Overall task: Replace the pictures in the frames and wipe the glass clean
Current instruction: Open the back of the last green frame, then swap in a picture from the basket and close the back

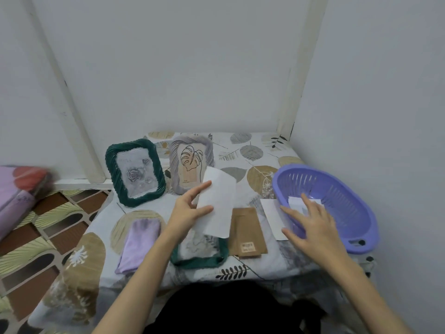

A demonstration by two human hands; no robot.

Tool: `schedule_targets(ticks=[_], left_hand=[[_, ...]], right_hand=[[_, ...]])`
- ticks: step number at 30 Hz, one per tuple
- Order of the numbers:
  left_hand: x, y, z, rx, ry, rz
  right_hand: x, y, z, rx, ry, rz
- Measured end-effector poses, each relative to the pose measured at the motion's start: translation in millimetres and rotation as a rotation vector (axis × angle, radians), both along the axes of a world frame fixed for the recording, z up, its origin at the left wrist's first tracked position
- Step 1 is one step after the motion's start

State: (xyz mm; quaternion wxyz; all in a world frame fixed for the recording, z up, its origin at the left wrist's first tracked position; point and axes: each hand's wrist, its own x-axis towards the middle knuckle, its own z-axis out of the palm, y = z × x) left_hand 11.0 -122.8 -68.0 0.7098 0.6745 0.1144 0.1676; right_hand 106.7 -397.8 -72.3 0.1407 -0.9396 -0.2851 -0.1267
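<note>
My left hand (190, 208) pinches a white sheet of paper (216, 203) and holds it up over a green frame (199, 251) that lies flat near the table's front edge. My right hand (310, 222) reaches over the near rim of the purple basket (337, 206), fingers spread, above white papers (297, 203) inside it. A second green frame (136, 171) with a rose picture and a grey frame (190, 160) with a leaf drawing stand further back. A folded lilac cloth (138, 244) lies at the front left.
A brown backing board (245, 230) and a white card (273, 216) lie between the flat frame and the basket. The table (252, 150) has a leaf-print cover and sits against grey walls. Rolled pink and purple bedding (16, 196) lies on the floor at the left.
</note>
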Motion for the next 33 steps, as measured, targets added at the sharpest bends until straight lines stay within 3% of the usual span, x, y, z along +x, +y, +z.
schedule_targets(ticks=[3, 5, 15, 22, 23, 27, 28, 30, 33], left_hand=[[28.8, -24.6, -2.0, -0.053, 0.012, -0.05], [47.1, -42.7, -7.9, -0.025, 0.055, -0.06], [101.8, -81.0, -46.6, 0.17, 0.23, 0.004], [124.5, -106.8, -65.2, 0.239, 0.284, -0.175], [126.9, -110.0, -68.9, 0.325, 0.296, -0.225], [130.5, -118.8, -76.0, 1.069, 0.356, -0.342], [130.5, -120.3, -75.1, 1.181, 0.365, -0.333], [131.3, -121.4, -76.6, 1.276, 0.415, -0.34], [132.0, -118.1, -76.2, 1.271, 0.471, -0.369]], right_hand=[[11.4, -28.6, 4.2, -0.142, 0.168, 0.027], [14.5, -34.4, 8.5, -0.127, 0.25, 0.048], [36.2, -56.8, 25.4, 0.272, 0.256, 0.072], [41.6, -56.4, 30.4, 0.398, 0.277, 0.071], [41.8, -55.4, 30.3, 0.407, 0.283, 0.078], [39.6, -54.7, 26.0, 0.389, 0.294, 0.111], [37.9, -54.8, 25.2, 0.375, 0.299, 0.11], [34.3, -53.3, 22.8, 0.331, 0.282, 0.118], [27.8, -45.7, 17.7, 0.238, 0.244, 0.131]])
